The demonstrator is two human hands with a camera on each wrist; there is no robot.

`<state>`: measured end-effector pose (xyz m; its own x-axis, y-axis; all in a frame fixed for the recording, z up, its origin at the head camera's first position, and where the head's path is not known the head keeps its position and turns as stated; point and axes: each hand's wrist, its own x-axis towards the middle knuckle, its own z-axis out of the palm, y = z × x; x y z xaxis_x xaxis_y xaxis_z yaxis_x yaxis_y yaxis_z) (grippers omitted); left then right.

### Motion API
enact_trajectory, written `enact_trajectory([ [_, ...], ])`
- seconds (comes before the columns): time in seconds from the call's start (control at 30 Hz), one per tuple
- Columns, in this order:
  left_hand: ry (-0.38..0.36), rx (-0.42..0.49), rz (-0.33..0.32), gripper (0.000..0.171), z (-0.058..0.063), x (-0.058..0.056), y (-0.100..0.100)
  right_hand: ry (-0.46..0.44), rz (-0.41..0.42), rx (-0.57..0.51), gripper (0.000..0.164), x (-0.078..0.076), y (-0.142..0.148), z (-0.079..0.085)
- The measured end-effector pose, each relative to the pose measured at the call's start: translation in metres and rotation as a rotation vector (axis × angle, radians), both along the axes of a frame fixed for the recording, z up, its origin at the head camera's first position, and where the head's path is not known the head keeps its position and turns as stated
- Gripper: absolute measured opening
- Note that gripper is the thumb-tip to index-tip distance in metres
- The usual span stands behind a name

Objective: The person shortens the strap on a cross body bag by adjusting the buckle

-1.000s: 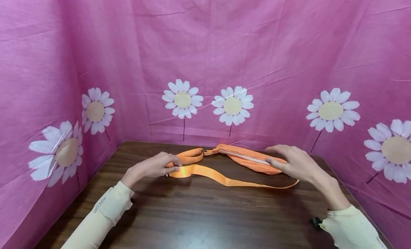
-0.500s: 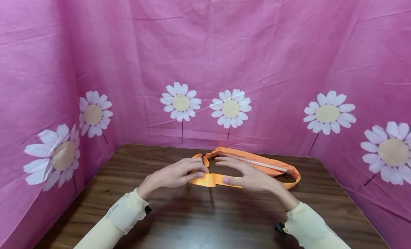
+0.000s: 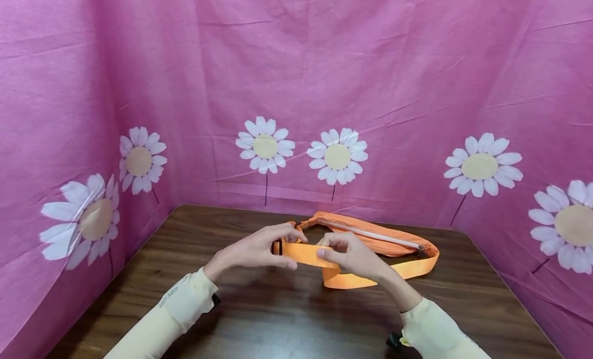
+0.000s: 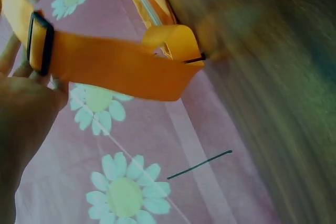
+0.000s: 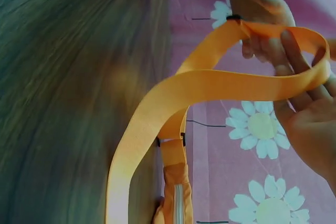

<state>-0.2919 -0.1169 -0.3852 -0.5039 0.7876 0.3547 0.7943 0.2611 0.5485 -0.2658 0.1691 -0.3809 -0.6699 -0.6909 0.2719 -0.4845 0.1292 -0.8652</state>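
Note:
An orange waist bag [image 3: 375, 238] with a white zip lies toward the back of the table, its webbing strap [image 3: 303, 253] raised in front of it. My left hand [image 3: 257, 248] holds the strap around a black slider [image 4: 40, 43], thumb in front and fingers behind. With thumb and fingers, my right hand [image 3: 354, 253] pinches the same strap a little farther right. Between the hands the webbing runs flat, then loops down below the right hand and back to the bag's right end. In the right wrist view the strap [image 5: 210, 85] curves over the right fingers [image 5: 294, 51].
The dark wood table [image 3: 259, 318] stretches in front of the hands. A pink cloth [image 3: 296, 66] printed with white daisies hangs close behind the table's back edge and along both sides.
Both hands have come together near the middle, the left moving right and the right moving left. The strap has been lifted, and the right hand has gone from the bag to pinching the strap.

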Motion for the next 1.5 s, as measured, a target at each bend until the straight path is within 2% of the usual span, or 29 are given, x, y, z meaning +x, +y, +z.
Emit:
enact_trajectory([
  [0.1,0.078,0.014,0.038,0.069,0.002,0.000,0.003,-0.008,-0.059,-0.063,0.020,-0.002,0.001,0.004],
  [0.17,0.132,0.053,0.052,0.070,0.004,-0.001,0.006,-0.044,-0.084,-0.089,0.021,-0.003,0.002,0.006],
  [0.23,0.168,0.106,0.060,0.066,0.005,-0.002,0.007,-0.119,-0.086,-0.127,0.024,-0.003,0.003,0.008],
  [0.37,0.149,0.191,0.086,0.064,0.003,-0.004,0.002,-0.238,-0.089,-0.226,0.027,-0.005,0.009,0.009],
  [0.5,0.126,0.222,0.115,0.061,0.002,-0.004,-0.003,-0.257,-0.055,-0.288,0.026,-0.010,0.017,0.010],
  [0.57,0.142,0.225,0.121,0.057,0.002,-0.003,-0.003,-0.278,-0.026,-0.276,0.021,-0.012,0.022,0.010],
  [0.67,0.177,0.227,0.112,0.055,0.005,0.000,-0.001,-0.285,-0.010,-0.190,0.006,-0.014,0.025,0.012],
  [0.8,0.247,0.213,0.092,0.052,0.007,0.005,0.004,-0.236,-0.030,-0.039,0.022,-0.011,0.020,0.014],
  [0.93,0.293,0.205,0.082,0.052,0.006,0.008,0.010,-0.199,-0.072,0.042,0.024,-0.007,0.010,0.015],
  [1.17,0.317,0.233,0.075,0.051,0.006,0.013,0.015,-0.160,-0.163,0.070,0.022,0.000,0.003,0.010],
  [1.37,0.308,0.240,0.053,0.052,0.008,0.017,0.017,-0.154,-0.124,0.036,0.023,0.002,-0.002,0.007],
  [1.5,0.299,0.242,0.055,0.051,0.009,0.018,0.018,-0.152,-0.133,0.016,0.023,0.003,-0.006,0.006],
])
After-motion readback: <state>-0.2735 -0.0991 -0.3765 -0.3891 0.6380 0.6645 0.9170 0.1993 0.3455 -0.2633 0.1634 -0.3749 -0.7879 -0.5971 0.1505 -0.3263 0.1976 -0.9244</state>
